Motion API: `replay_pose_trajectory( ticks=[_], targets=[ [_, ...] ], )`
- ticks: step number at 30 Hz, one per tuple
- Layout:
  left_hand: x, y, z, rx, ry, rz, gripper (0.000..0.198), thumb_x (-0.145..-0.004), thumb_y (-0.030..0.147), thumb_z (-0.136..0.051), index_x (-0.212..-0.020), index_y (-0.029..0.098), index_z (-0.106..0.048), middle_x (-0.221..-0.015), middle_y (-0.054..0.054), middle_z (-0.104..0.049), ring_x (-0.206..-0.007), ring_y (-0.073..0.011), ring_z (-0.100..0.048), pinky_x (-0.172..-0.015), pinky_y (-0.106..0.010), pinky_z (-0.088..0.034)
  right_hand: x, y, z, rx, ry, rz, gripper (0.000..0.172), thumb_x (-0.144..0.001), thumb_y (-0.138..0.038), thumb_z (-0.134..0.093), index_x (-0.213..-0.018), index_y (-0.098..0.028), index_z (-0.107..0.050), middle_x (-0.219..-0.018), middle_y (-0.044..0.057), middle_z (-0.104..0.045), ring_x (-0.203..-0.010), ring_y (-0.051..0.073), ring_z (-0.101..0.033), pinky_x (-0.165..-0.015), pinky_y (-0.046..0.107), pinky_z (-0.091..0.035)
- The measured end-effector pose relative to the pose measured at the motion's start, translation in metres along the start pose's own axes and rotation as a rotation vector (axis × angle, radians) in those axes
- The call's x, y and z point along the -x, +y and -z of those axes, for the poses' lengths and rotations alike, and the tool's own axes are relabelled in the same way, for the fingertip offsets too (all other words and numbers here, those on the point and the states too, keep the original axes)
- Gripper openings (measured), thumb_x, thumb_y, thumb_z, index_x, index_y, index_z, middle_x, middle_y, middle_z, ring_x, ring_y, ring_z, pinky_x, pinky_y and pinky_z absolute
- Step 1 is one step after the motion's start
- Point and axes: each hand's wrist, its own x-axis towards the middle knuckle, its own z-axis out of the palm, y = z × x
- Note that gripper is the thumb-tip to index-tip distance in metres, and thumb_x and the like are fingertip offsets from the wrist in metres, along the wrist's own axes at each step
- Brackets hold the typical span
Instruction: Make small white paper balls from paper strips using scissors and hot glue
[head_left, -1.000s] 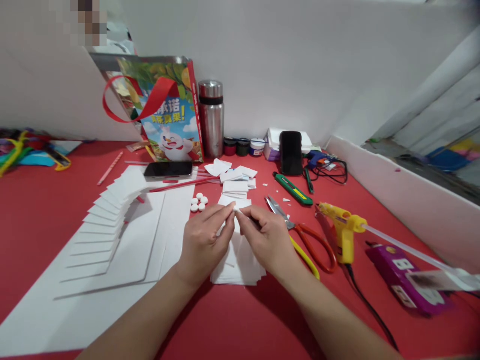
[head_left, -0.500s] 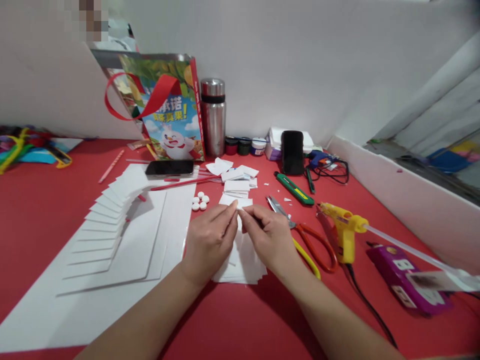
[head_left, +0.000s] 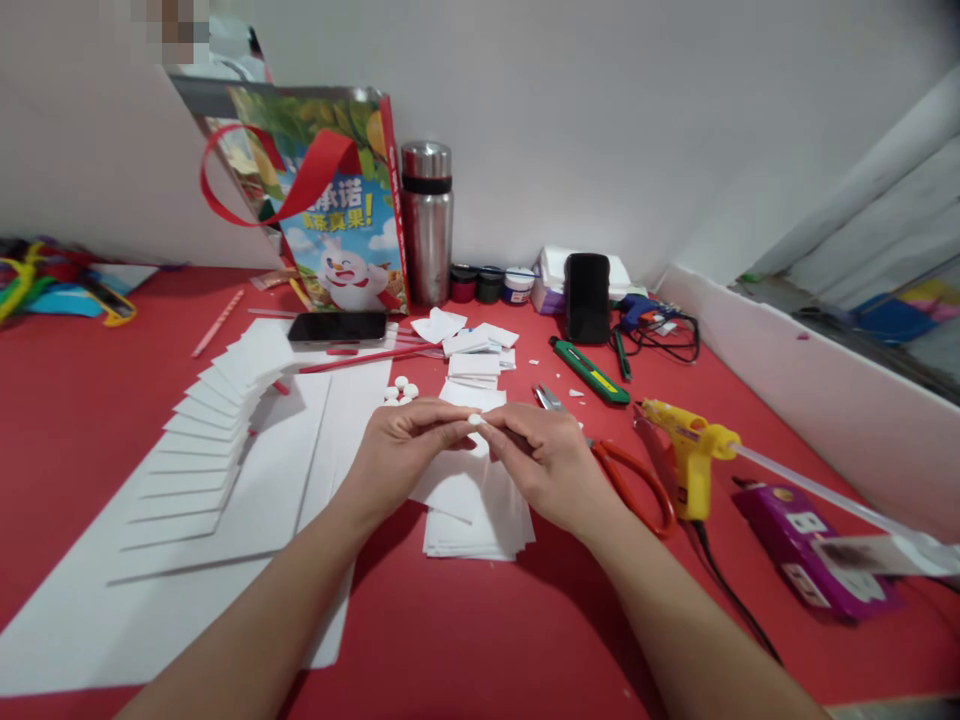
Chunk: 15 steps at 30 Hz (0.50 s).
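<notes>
White piece (head_left: 475, 420) sits pinched, seemingly edgewise, by left hand (head_left: 401, 450) and right hand (head_left: 553, 460), apart from cutter (head_left: 590, 372).

The disc (head_left: 475, 420) is small, white and rounded, its rim partly covered by fingertips. It sits just toward six o'clock from the view's centre, pinched between the left hand (head_left: 405, 438), at eight to nine o'clock, and the right hand (head_left: 546, 458), near four.
</notes>
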Motion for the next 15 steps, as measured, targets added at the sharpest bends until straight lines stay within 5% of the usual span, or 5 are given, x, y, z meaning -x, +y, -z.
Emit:
replay_pose_trajectory(
  ticks=[5, 9, 15],
  targets=[
    [0.0, 0.002, 0.003, -0.208, -0.074, -0.156, 0.019, -0.09, 0.02, -0.066, -0.102, 0.023, -0.08, -0.084, -0.003, -0.068, -0.07, -0.0131, -0.065, -0.067, -0.027, -0.055, 0.001, 0.0, -0.002, -0.036, 0.0, 0.012, 0.02, -0.097, -0.021, -0.056, -0.082, -0.018, -0.069, -0.068, -0.002, -0.064, -0.062, 0.009, -0.055, -0.062, 0.022, -0.039],
    [0.002, 0.005, -0.002, -0.379, -0.006, -0.326, 0.022, -0.092, 0.017, -0.062, -0.105, 0.024, -0.078, -0.087, -0.003, -0.066, -0.074, -0.0132, -0.062, -0.07, -0.027, -0.051, 0.0, 0.0, -0.003, -0.08, 0.022, -0.082, 0.021, -0.096, -0.024, -0.058, -0.08, -0.018, -0.07, -0.065, -0.002, -0.065, -0.058, 0.009, -0.054, -0.058, 0.022, -0.038],
    [0.005, 0.005, -0.011, -0.451, 0.124, -0.37, 0.017, -0.092, 0.017, -0.063, -0.101, 0.021, -0.077, -0.094, -0.005, -0.072, -0.09, -0.0164, -0.065, -0.082, -0.028, -0.049, 0.001, -0.004, -0.004, 0.027, 0.101, -0.134, 0.019, -0.093, -0.026, -0.061, -0.078, -0.016, -0.068, -0.064, -0.001, -0.062, -0.054, 0.009, -0.047, -0.054, 0.023, -0.034]
  ],
)
